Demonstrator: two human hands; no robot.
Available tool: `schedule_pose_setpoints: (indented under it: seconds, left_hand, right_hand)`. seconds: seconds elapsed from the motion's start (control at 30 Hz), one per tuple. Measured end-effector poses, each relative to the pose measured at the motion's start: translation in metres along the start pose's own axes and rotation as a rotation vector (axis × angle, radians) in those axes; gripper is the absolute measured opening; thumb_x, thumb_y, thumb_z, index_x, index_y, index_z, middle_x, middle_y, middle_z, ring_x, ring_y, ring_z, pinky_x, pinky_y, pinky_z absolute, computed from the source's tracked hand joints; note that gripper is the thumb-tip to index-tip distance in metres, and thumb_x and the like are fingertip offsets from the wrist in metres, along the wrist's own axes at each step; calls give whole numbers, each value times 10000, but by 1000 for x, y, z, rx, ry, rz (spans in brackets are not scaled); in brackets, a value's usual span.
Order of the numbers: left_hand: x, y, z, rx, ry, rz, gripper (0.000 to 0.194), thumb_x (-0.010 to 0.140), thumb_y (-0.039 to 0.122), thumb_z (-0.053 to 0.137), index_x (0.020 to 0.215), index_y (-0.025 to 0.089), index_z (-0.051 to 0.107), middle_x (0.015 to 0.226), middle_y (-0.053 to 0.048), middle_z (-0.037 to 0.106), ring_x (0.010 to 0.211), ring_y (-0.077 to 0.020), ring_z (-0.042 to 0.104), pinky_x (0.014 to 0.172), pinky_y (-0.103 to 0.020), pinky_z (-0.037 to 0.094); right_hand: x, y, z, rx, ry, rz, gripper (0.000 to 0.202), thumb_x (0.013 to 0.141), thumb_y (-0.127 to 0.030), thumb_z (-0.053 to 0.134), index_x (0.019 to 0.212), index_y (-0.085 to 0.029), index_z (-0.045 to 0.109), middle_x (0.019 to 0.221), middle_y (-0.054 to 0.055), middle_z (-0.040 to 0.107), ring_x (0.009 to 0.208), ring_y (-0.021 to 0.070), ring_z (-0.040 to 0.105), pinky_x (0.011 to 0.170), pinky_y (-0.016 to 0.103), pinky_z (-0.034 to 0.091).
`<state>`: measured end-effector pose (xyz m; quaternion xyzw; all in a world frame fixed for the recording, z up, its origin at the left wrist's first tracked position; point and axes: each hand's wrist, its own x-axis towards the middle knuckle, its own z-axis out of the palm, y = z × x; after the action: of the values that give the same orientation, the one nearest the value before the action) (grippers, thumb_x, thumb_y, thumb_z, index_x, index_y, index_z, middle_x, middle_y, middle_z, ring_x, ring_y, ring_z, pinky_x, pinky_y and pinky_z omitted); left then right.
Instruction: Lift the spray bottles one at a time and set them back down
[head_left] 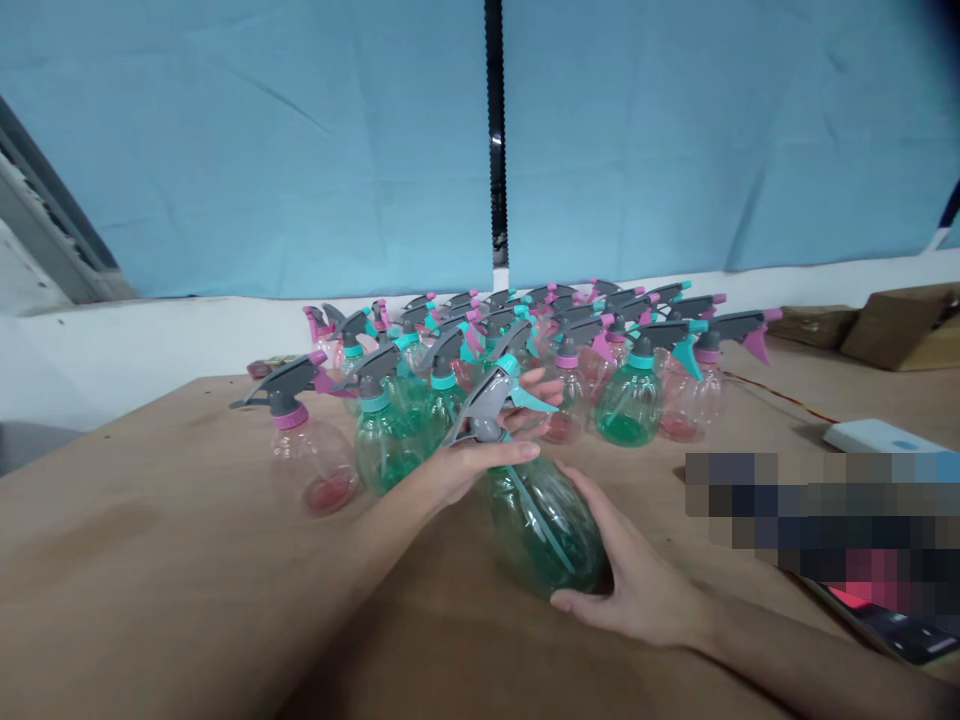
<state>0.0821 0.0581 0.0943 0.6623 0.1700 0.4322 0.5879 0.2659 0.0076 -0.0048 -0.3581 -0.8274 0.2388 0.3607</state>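
A green spray bottle [536, 525] with a grey head and a teal trigger leans to the left, off upright, between my two hands. My left hand [487, 450] is at its neck, thumb across the front and fingers behind, partly hidden by the spray head. Around the lower right of its body curls my right hand [630, 560], with the thumb near the base. A thin tube shows inside the clear green body. Close behind stand a green spray bottle [386, 450] and a pink spray bottle [311, 465], both upright.
Several more pink and green spray bottles [630, 400] crowd the back of the wooden table [112, 530]. Cardboard boxes [904, 330], a white device [889, 440] with a wire and a phone [900, 625] lie at right. A blue sheet [300, 150] covers the wall.
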Motion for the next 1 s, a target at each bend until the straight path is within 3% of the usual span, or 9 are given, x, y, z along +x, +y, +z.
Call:
schedule_pose_setpoints:
  seconds: [0.07,0.2,0.3,0.43,0.67,0.8,0.87,1.0]
  left_hand:
    - [3,-3,4,-15,45,17,34,668,185,625,655,204,651,959,-47,670,1183,-266,467,979,-457,373]
    - [3,-10,8,-20,168,30,130,617,156,556,496,204,571,844,-30,670,1101,-268,521,877,-440,449]
    - [3,-11,11,-24,220,12,91,568,147,524,574,204,595,769,-29,654,965,-258,579,781,-413,479]
    - [4,-9,15,-48,260,13,204,526,130,497,692,183,604,661,-11,603,795,-222,611,718,-370,481]
    - [4,-10,11,-37,236,-65,116,579,148,536,663,183,609,831,-40,665,939,-256,595,870,-445,430]
    - [5,-12,9,-55,189,-14,256,586,147,532,808,200,650,892,-43,672,1084,-264,529,928,-447,393]
    - [5,-12,10,-58,201,-15,301,585,146,534,856,202,653,895,-45,674,1089,-264,526,923,-441,394]
    - [4,-11,12,-62,246,-62,239,560,159,548,774,188,653,843,-43,674,967,-260,584,894,-430,402]
  right_hand:
    - [-1,1,0,13,-8,4,955,718,-305,656,1409,-285,-2,1466,136,201,1326,346,231,1031,548,313]
    - [-1,1,1,18,-10,21,961,709,-331,668,1415,-274,18,1462,139,209,1316,358,249,1024,552,319]
    - [0,0,1,22,-7,23,975,700,-352,679,1415,-281,20,1460,136,208,1315,364,247,1023,554,321]
    - [0,0,0,53,-14,-2,960,705,-365,679,1411,-285,33,1461,128,208,1322,353,234,1036,533,315]
    - [-3,3,4,64,-9,33,968,726,-401,663,1412,-277,-8,1465,143,187,1319,349,243,1034,546,303]
    - [-4,3,4,50,-10,38,970,723,-418,661,1416,-276,-3,1466,140,191,1318,347,247,1033,534,313]
    - [-4,3,4,42,-5,33,974,722,-423,660,1420,-271,-1,1469,137,190,1317,349,250,1032,524,321]
    - [-4,4,5,58,-5,34,981,716,-425,670,1421,-269,7,1466,140,192,1319,360,235,1036,533,307]
